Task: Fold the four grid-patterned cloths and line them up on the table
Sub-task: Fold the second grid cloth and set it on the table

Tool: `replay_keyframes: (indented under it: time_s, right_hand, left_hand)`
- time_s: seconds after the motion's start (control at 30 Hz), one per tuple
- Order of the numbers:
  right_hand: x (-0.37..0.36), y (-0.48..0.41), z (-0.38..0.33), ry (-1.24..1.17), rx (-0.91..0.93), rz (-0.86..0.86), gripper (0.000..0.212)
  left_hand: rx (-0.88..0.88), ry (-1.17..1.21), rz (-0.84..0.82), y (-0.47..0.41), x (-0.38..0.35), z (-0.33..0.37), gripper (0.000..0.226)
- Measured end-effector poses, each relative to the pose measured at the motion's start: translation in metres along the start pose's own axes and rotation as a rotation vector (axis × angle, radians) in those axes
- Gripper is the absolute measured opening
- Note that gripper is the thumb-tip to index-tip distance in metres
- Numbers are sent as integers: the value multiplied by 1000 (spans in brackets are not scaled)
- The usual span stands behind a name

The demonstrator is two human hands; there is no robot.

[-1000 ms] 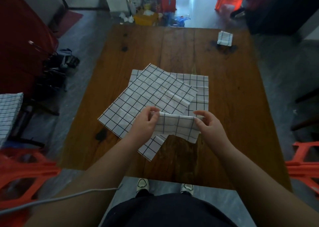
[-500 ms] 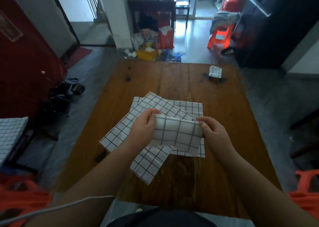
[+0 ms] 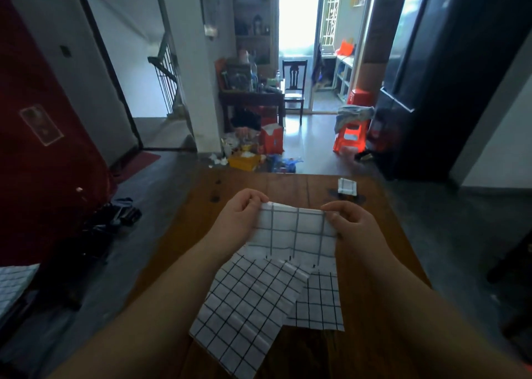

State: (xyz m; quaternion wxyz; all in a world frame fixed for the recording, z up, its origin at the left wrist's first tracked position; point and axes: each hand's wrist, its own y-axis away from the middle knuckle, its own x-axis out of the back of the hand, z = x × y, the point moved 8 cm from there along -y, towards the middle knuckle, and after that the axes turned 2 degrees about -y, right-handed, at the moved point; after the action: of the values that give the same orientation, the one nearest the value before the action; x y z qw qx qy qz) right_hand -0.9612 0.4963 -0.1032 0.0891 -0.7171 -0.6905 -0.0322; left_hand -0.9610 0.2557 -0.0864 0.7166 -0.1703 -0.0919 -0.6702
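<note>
Holding: left hand [image 3: 240, 216] and right hand [image 3: 349, 223] each pinch a top corner of the partly folded cloth [image 3: 293, 234], fingers closed on the fabric, lifting it clear of the wooden table [image 3: 374, 292].
Change: half a second ago the view looked down on the tabletop; now it is tilted up into the room, and the hands have risen with the cloth, which hangs more nearly upright than before.
Held cloth: thin white fabric with a dark grid, roughly rectangular, its top edge running from 9 to 3 o'clock between the two hands; its long axis lies along that edge, the lower edge drooping toward 6 o'clock.
Flat cloths: beneath the hands, an unfolded cloth [image 3: 247, 306] lies as a skewed square with corners toward 12 and 6 o'clock, faint crease lines across it; it overlaps a second cloth [image 3: 322, 303] at its 3 o'clock side, which sits square to the table edges.
Finished piece: a small folded cloth [image 3: 347, 187], a compact white square, rests near the table's far right corner at about 1 o'clock from the hands, well apart from the others.
Table: brown planks, dark knots, smooth sheen.
Beyond: an orange plastic stool [image 3: 349, 137] stands on the grey floor past the table's far edge.
</note>
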Motion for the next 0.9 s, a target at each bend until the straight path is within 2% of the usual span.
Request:
replay_keyframes:
  time_s: [0.17, 0.27, 0.47, 0.63, 0.77, 0.83, 0.9]
  right_hand:
    - [4, -10, -27, 13, 66, 20, 15]
    - [6, -17, -47, 119, 146, -15, 15]
    - [7, -30, -71, 354, 242, 41, 10]
    - [6, -30, -74, 671, 353, 76, 12]
    - [1, -25, -71, 887, 516, 121, 14]
    - [-5, -21, -70, 936, 584, 76, 11]
    - [-14, -18, -66, 883, 555, -50, 13]
  left_hand:
    - [-77, 29, 78, -5, 8, 27, 26]
    - [-108, 19, 107, -11, 15, 40, 26]
    - [-90, -1, -29, -28, 18, 53, 12]
    - [-115, -206, 26, -36, 27, 50, 7]
    - [-119, -358, 47, -39, 27, 39, 5]
    - [-162, -431, 54, -38, 25, 40, 3]
    - [-231, -456, 10, -36, 20, 45, 5]
